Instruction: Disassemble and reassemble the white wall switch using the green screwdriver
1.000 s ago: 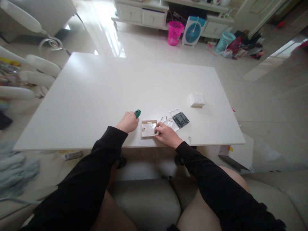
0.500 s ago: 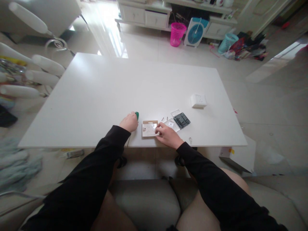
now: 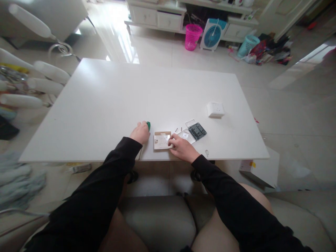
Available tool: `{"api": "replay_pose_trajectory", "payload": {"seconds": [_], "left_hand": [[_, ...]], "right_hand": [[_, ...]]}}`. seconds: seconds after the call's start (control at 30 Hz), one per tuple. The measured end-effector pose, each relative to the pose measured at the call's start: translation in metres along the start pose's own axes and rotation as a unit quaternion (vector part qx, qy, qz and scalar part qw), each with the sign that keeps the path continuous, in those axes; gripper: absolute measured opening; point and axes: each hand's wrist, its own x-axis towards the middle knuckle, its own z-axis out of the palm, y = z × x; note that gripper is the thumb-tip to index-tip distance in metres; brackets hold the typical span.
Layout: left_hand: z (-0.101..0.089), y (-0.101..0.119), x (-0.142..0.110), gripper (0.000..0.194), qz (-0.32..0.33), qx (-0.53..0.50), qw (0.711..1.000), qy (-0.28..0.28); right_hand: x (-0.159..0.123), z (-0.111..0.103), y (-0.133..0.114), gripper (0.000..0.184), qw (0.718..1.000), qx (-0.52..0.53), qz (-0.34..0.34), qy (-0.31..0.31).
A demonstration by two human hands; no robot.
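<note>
My left hand (image 3: 140,133) is closed around the green handle of a screwdriver (image 3: 148,125); its thin shaft points back to the table's near edge. Just right of it lies a shallow white box (image 3: 161,142), open side up, probably a socket back box. My right hand (image 3: 182,148) has its curled fingers on the box's right end, hiding that corner. Beside this hand are a white plate (image 3: 186,135), a thin white frame (image 3: 190,123) and a dark grey panel (image 3: 197,131) with slots. Two small screws (image 3: 179,129) lie behind the plate.
A white boxed wall socket (image 3: 216,110) stands farther right on the white table (image 3: 131,94). A small, clear-looking piece (image 3: 207,153) lies near the front edge. Across the floor are a pink basket (image 3: 193,36) and a blue fan (image 3: 212,34). White lamp arms (image 3: 51,71) reach in at the left.
The view has shifted very slightly. Both hands keep nearly the same positions and grips, and the pieces on the table lie as before.
</note>
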Motion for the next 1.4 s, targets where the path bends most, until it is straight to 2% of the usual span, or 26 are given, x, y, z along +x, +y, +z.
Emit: {"api": "replay_pose_trajectory", "payload": {"seconds": [0.27, 0.37, 0.47, 0.57, 0.7, 0.8, 0.9, 1.1, 1.4], "left_hand": [[-0.012, 0.0, -0.007, 0.051, 0.007, -0.002, 1.0, -0.01], [-0.015, 0.001, -0.01, 0.049, 0.028, -0.022, 0.999, 0.028], [-0.021, 0.005, -0.012, 0.046, 0.04, -0.103, 0.99, 0.086], [-0.026, 0.007, -0.012, 0.037, 0.041, -0.235, 0.967, 0.092], [-0.026, 0.009, -0.009, 0.033, 0.032, -0.426, 0.904, 0.025], [-0.023, 0.009, -0.008, 0.028, 0.036, -0.481, 0.875, 0.025], [-0.021, 0.009, -0.007, 0.026, 0.055, -0.469, 0.88, 0.048], [-0.022, 0.013, -0.012, 0.028, 0.052, -0.374, 0.923, 0.075], [-0.026, 0.02, -0.018, 0.034, 0.047, -0.271, 0.959, 0.065]], "right_hand": [[0.001, 0.001, 0.0, 0.013, 0.999, -0.034, -0.006, -0.019], [0.002, 0.002, -0.001, 0.015, 0.999, -0.026, -0.009, -0.016], [0.003, 0.001, -0.002, 0.018, 1.0, 0.006, -0.011, 0.025], [0.004, -0.002, -0.004, 0.02, 0.996, 0.042, -0.015, 0.083], [0.006, -0.004, -0.007, 0.018, 0.985, 0.069, -0.026, 0.157], [0.007, -0.002, -0.009, 0.018, 0.981, 0.082, -0.03, 0.173], [0.008, 0.0, -0.008, 0.018, 0.983, 0.084, -0.024, 0.163], [0.007, 0.003, -0.005, 0.017, 0.986, 0.072, -0.03, 0.151], [0.005, 0.002, -0.008, 0.014, 0.989, 0.07, -0.029, 0.126]]}}
